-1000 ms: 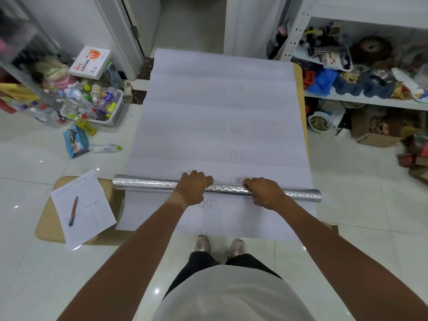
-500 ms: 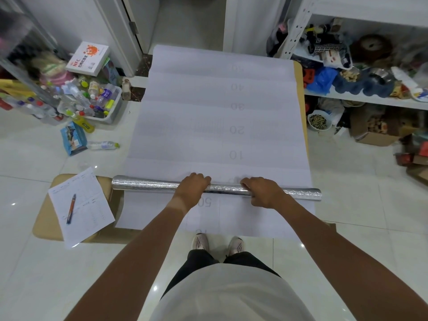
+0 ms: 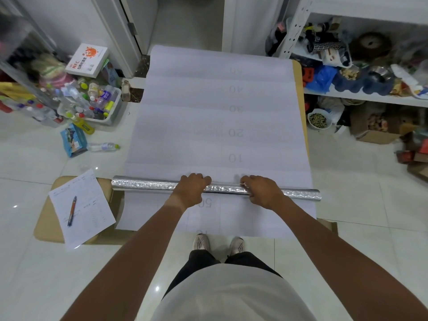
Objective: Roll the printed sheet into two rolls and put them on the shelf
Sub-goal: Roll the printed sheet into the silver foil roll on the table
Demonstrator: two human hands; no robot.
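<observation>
A long silver embossed foil roll [image 3: 215, 189] is gripped near its middle by the left hand [image 3: 191, 190] and the right hand [image 3: 259, 192], fingers curled over it. The roll lies across the white printed sheet with grey numbers [image 3: 217, 126], spread on the tan worktop [image 3: 46, 225]. An orange pen [image 3: 72, 210] rests on paper left of the roll.

A cluttered home storeroom is showing here: a white metal shelf [image 3: 361, 98] is overflowing with odds and ends, a bin [image 3: 108, 112] of bottles is sitting on the tiled floor [image 3: 34, 158], beside a doorway [image 3: 185, 22].
</observation>
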